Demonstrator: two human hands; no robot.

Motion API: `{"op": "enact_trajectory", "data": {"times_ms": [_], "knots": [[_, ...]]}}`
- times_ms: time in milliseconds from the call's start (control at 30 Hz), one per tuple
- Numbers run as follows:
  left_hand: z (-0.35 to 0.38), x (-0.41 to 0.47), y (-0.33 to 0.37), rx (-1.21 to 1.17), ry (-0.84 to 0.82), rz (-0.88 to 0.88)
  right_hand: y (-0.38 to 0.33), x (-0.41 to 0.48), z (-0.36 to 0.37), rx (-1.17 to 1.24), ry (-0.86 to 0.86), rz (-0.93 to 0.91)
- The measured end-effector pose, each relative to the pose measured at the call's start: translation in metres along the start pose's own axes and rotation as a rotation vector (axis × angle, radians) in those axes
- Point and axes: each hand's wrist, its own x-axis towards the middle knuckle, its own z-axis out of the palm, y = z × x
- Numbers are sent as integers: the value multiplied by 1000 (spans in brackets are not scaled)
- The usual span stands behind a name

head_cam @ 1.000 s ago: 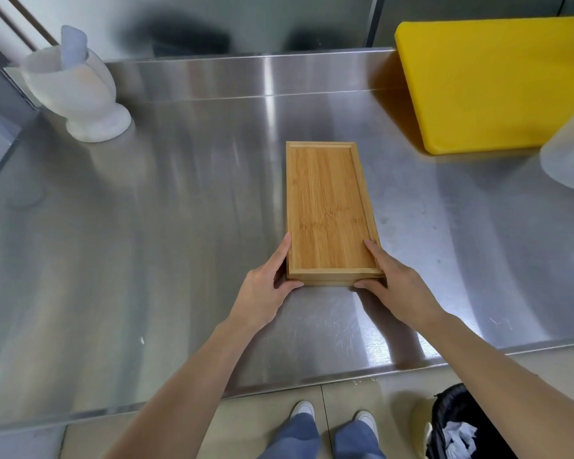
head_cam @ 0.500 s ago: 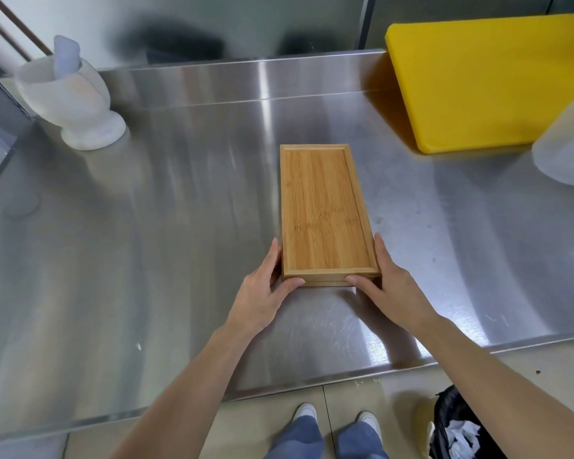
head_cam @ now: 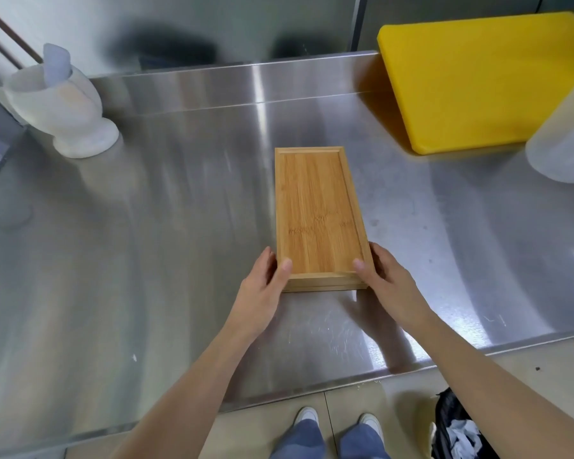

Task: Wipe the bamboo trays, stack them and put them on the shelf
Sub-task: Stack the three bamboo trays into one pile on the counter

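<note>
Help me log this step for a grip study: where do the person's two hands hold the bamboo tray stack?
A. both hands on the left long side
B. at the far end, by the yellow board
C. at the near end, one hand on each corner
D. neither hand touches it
C: the left hand and right hand clasp the near corners of the bamboo tray stack, thumbs on its top rim.

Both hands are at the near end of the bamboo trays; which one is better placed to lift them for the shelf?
Neither alone. The left hand and right hand mirror each other on the near corners of the bamboo trays, thumbs over the top rim. A two-handed lift looks best.
</note>
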Motion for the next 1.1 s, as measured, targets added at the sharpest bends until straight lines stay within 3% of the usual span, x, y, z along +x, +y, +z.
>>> {"op": "enact_trajectory", "data": {"times_ms": [100, 233, 333, 600, 767, 1100], "knots": [[-4, 23, 16, -104, -30, -248, -13, 11, -1, 246, 124, 179], [-2, 46, 28, -276, -155, -478, -24, 25, 0, 277, 54, 310], [1, 50, 28, -307, -164, -507, -23, 30, 1, 293, 38, 337], [-4, 50, 43, -265, 18, -570, -26, 31, 5, 284, 111, 374], [-11, 50, 44, -353, -14, -596, -26, 31, -8, 382, 68, 383], [-6, 51, 36, -245, -108, -573, -23, 29, 3, 409, 32, 354]]}}
